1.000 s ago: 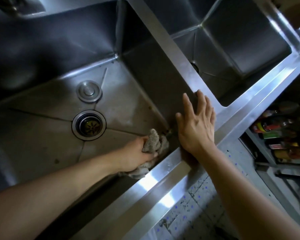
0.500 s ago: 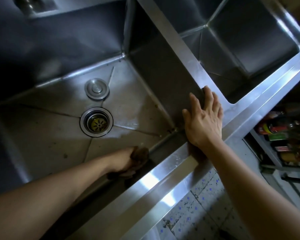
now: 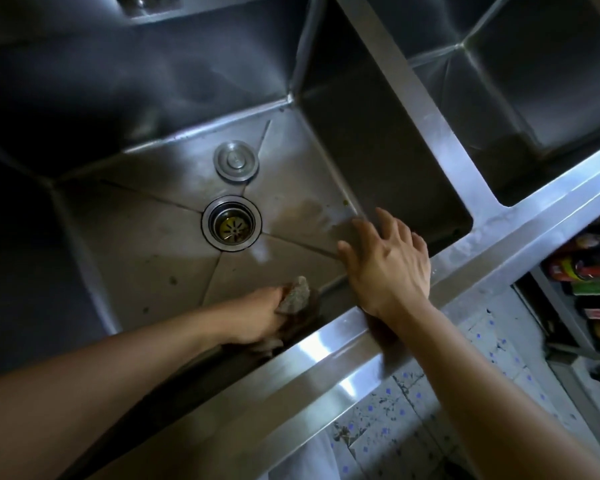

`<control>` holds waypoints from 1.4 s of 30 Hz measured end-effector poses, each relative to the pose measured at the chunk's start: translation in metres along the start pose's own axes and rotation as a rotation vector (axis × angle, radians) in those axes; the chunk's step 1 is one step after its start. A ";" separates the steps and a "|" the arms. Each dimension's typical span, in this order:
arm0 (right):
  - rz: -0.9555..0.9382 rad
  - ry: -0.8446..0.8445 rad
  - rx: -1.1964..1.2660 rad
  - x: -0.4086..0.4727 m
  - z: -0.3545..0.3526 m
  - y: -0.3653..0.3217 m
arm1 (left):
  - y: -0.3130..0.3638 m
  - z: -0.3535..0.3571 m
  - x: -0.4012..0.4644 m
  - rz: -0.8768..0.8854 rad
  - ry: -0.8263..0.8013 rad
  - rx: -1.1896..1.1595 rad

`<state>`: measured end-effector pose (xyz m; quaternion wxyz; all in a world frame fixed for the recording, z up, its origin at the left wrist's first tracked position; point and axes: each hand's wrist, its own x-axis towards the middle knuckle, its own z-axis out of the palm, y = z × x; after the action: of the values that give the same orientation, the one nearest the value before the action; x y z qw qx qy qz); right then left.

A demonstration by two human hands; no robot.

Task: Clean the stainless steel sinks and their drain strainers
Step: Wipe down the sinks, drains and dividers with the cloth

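Grey and crumpled, the cleaning rag (image 3: 293,297) is bunched in the curled fingers of the left hand (image 3: 257,317), pressed low against the near wall of the left sink (image 3: 136,237) where floor and wall meet. Just right of it the right hand (image 3: 392,265) hangs over the near rim with its fingers spread and relaxed, holding nothing. Farther in, the open drain (image 3: 231,224) sits mid-floor with its removed strainer plug (image 3: 236,161) lying just beyond, and the right sink (image 3: 534,98) lies past the steel divider (image 3: 413,98).
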<state>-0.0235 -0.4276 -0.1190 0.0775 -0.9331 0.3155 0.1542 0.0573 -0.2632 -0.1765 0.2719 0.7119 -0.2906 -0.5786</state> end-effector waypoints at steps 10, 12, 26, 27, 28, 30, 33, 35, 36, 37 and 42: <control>-0.016 0.054 -0.038 0.000 0.004 0.001 | -0.034 0.012 0.050 -0.149 -0.097 0.213; -0.020 0.057 -0.035 0.001 0.003 0.001 | -0.034 0.011 0.046 -0.150 -0.088 0.171; -0.180 -0.074 0.046 -0.038 0.011 -0.032 | -0.052 -0.029 -0.060 -0.216 -0.304 0.096; -0.189 -0.076 0.007 -0.042 0.016 -0.038 | -0.056 -0.028 -0.056 -0.220 -0.303 0.126; -0.185 -0.076 -0.030 -0.043 0.019 -0.041 | -0.058 -0.026 -0.052 -0.206 -0.298 0.141; -0.150 -0.069 -0.065 -0.041 0.020 -0.043 | -0.062 -0.020 -0.041 -0.151 -0.301 0.159; -0.134 -0.054 -0.085 -0.037 0.021 -0.043 | -0.082 -0.009 -0.018 -0.103 -0.255 0.148; -0.130 -0.061 -0.086 -0.038 0.021 -0.044 | -0.099 -0.003 -0.004 -0.139 -0.230 0.183; -0.126 -0.063 -0.082 -0.038 0.021 -0.044 | -0.106 -0.001 0.000 -0.155 -0.215 0.184; -0.123 -0.062 -0.081 -0.038 0.021 -0.044 | -0.110 0.000 0.002 -0.169 -0.205 0.181; -0.118 -0.051 -0.085 -0.038 0.020 -0.043 | -0.110 -0.010 -0.021 -0.222 -0.270 0.272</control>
<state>-0.0305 -0.3671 -0.1226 0.0548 -0.9482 0.2512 0.1865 0.0750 -0.1717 -0.2401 0.0668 0.6856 -0.3195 -0.6507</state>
